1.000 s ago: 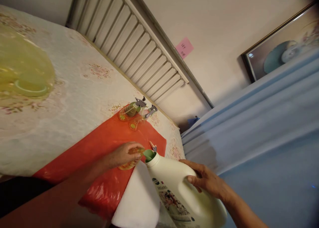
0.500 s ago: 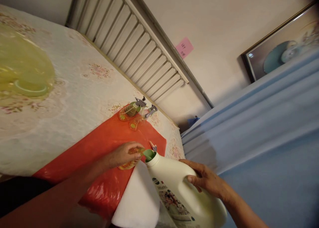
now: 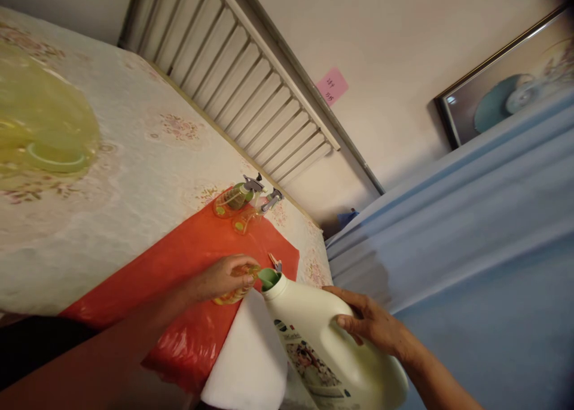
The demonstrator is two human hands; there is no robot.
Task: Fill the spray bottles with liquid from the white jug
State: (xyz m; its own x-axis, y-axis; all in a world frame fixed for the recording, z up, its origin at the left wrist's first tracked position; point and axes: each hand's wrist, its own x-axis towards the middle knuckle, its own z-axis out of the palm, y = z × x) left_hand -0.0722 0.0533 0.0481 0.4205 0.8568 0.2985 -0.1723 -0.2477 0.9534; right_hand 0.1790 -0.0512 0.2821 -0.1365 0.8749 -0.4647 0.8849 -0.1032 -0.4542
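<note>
From my end of the head camera, I had a pale cream jug in front of me, low and right of centre in the view. Its long axis ran on a slant, from the mouth at upper left down to the broad base at lower right, so the mouth faced the small clear bottle. The green spout in the jug's neck aimed the same way, its tip right at the bottle's opening; whether the two touched I could not tell.

The right hand gripped the jug by its handle, thumb over the near side. The left hand was closed around the small bottle, above the red plastic sheet. That bottle's axis climbed from its base at lower left to its neck at upper right, meeting the jug's line at an angle.

I saw a loose grey spray head just beyond the spout, pointing toward upper left. Farther back, two trigger spray bottles sat side by side at the sheet's far end, their heads toward upper right. A white block showed between the sheet and the jug.
</note>
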